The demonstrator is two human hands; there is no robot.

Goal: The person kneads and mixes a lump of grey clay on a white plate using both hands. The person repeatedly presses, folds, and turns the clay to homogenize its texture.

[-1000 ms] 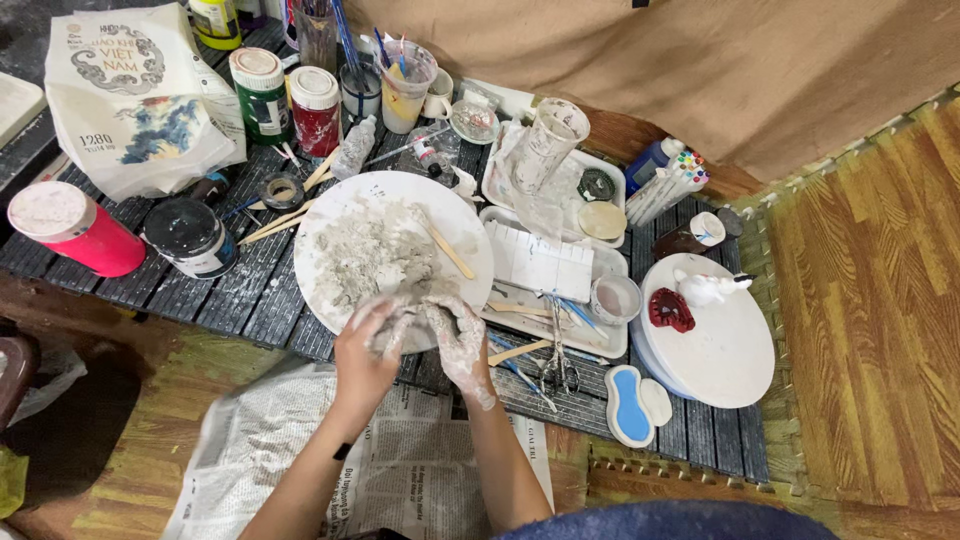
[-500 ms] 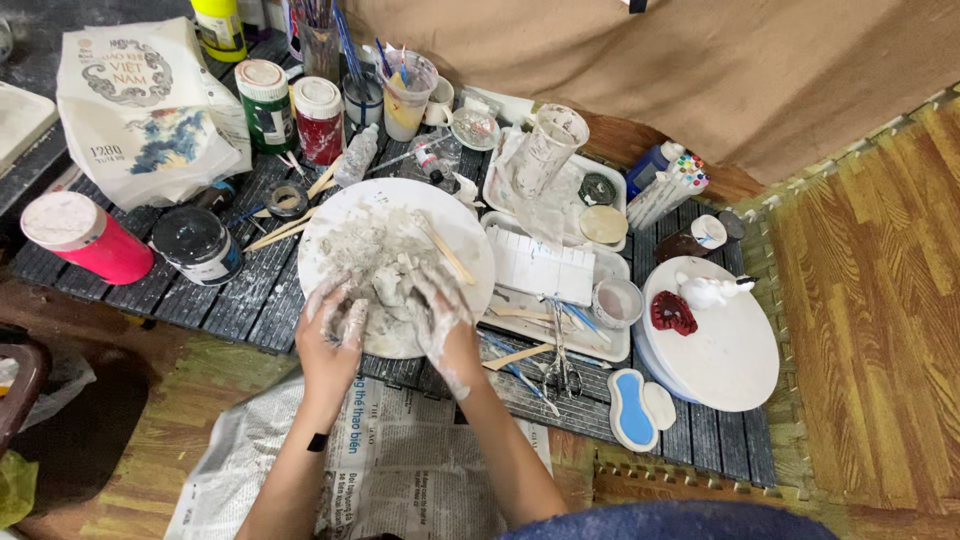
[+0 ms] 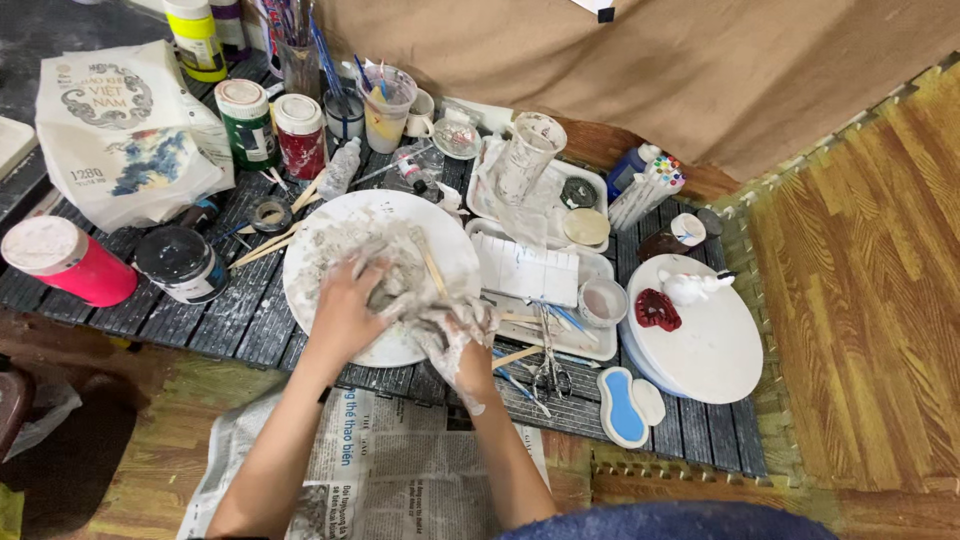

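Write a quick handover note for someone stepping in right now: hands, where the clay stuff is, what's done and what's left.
Left hand: pressed flat on the grey clay mass, coated in it.
Right hand: also clay-covered, gripping the clay at the near edge of the white round plate.
A wooden stick lies on the plate beside the clay.
Done: clay is wet and gathered on the plate.
Left: it looks lumpy and unshaped, so kneading seems unfinished.

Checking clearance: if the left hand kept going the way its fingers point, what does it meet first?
Likely the grey clay mass on the white plate; the left hand already presses into it. Beyond lies a wooden stick.
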